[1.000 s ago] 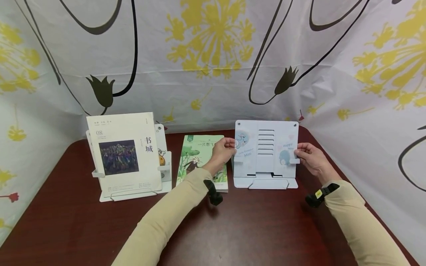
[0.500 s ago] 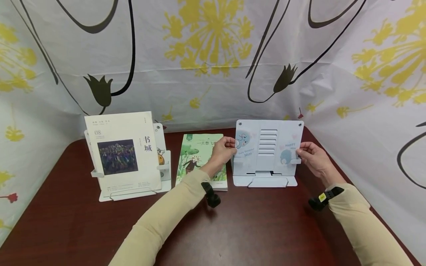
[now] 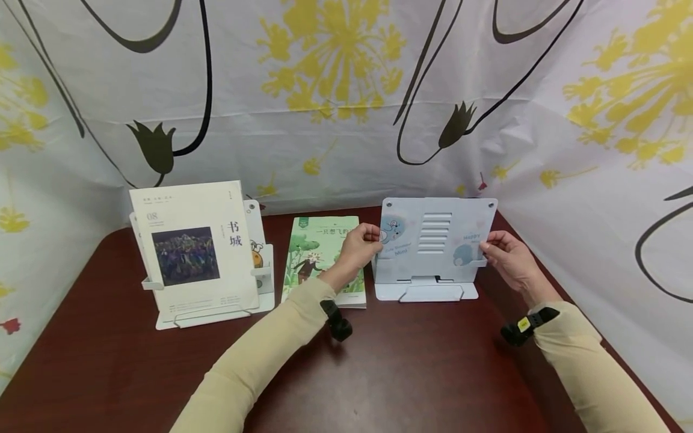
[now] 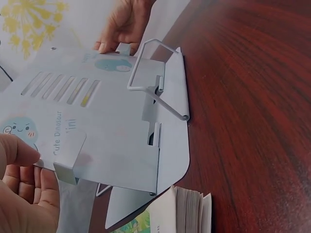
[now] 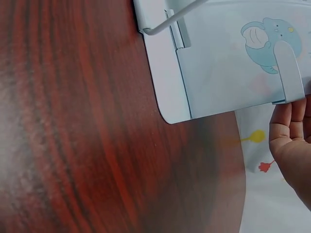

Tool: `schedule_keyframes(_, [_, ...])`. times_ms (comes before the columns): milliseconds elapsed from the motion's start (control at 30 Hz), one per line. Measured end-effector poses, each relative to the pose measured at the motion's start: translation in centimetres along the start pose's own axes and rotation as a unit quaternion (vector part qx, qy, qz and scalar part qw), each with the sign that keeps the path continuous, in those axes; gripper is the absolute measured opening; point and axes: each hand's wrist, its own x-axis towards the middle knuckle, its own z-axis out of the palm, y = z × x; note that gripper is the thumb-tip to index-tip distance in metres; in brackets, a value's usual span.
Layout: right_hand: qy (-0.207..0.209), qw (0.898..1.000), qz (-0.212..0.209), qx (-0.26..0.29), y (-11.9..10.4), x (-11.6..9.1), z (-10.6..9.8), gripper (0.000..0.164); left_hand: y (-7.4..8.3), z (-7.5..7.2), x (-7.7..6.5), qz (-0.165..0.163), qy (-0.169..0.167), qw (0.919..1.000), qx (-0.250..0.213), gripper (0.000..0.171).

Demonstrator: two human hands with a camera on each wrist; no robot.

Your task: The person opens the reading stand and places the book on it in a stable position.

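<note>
A white metal book stand with pale blue dinosaur prints stands on the table, its slotted back panel raised from the base. My left hand pinches the panel's left edge between thumb and fingers, just above a side clip. On the opposite edge, my right hand pinches the panel close to the right clip. A wire page holder juts out at the front of the base. Behind my left wrist lies a green picture book, partly covered by the hand and forearm.
To the left, a second white stand holds up a cream-coloured book with a dark picture on its cover. The dark red wooden table meets a patterned curtain at its back and right edges.
The stand's back panel has swung, its top edge now looking wider and nearer to me. Both hands keep their grip on its sides. The head view has shifted slightly.
</note>
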Motion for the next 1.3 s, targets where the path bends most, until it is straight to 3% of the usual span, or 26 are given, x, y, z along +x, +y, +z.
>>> schedule_keyframes(867, [0.022, 1.0, -0.01, -0.008, -0.1, -1.7, -0.3, 0.011, 0.8, 0.1, -0.8, 0.016, -0.045, 0.9986, 0.025, 0.022])
schedule_keyframes(967, [0.023, 1.0, -0.005, -0.011, -0.1, -1.5, 0.1, 0.01, 1.9, -0.4, -0.6, 0.035, -0.035, 0.9983, 0.032, 0.026])
schedule_keyframes(1067, [0.025, 1.0, -0.002, -0.01, -0.1, -1.2, 0.5, 0.01, 3.8, -1.1, -0.1, 0.079, -0.017, 0.9956, 0.048, 0.033])
schedule_keyframes(1200, [0.032, 0.999, 0.0, -0.004, -0.1, -1.1, 0.6, 0.01, 6.6, -1.4, 0.7, 0.153, -0.007, 0.9855, 0.074, 0.036])
schedule_keyframes(1300, [0.035, 0.999, -0.002, -0.002, -0.2, -1.3, 0.6, 0.011, 8.5, -0.8, 1.2, 0.196, -0.013, 0.9761, 0.092, 0.033])
